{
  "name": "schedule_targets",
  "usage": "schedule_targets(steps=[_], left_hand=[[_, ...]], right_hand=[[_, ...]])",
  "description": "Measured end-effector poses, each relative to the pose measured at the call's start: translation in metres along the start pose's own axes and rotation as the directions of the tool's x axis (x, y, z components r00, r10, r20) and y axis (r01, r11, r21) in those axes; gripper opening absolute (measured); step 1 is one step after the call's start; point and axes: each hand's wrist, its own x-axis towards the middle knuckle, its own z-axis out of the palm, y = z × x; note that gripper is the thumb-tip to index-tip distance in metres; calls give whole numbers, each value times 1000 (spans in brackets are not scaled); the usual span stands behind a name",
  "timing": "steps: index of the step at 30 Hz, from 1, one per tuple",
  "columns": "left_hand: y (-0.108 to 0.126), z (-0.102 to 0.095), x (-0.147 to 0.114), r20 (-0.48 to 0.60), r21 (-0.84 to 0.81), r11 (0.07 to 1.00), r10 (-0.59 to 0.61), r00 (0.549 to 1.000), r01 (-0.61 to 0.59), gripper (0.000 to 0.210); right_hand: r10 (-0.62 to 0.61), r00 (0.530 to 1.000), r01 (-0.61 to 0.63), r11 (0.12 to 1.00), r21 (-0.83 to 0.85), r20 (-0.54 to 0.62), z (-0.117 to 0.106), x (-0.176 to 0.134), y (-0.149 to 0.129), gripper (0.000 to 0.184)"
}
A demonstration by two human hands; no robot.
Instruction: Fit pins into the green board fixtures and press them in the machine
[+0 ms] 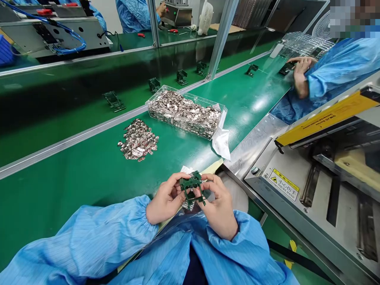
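A dark green plastic frame with an open middle is held up between my two hands, close to my body. My left hand is closed on its left side, thumb and fingers pinching the edge. On the other side my right hand grips the frame, fingers bent around its right edge. Beneath the frame lies a white ridged piece, mostly covered. Farther out on the green bench rests a loose pile of small silvery metal pieces. Behind it stands a clear plastic tray full of similar pieces.
White paper lies at the tray's near corner. Several green frames stand on the belt beyond the metal rail. At right is a machine with a yellow bar; a co-worker's hands hold a dark part beyond it.
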Motion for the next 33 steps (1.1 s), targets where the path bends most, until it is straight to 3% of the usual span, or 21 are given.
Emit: schedule_targets(steps=[4, 11, 21, 33], left_hand=[[1, 2, -2, -40, 91, 996, 0, 999, 3, 28], [1, 8, -7, -119, 71, 997, -33, 992, 41, 32], [0, 9, -8, -105, -31, 999, -34, 994, 31, 35], [2, 10, -13, -145, 35, 999, -33, 989, 39, 32]], right_hand=[[63, 997, -58, 991, 122, -38, 8, -5, 3, 10], [148, 985, -110, 933, 342, -88, 19, -9, 4, 3], [173, 965, -72, 896, 439, -195, 32, -16, 3, 3], [279, 953, -188, 854, 486, -121, 30, -16, 0, 18]])
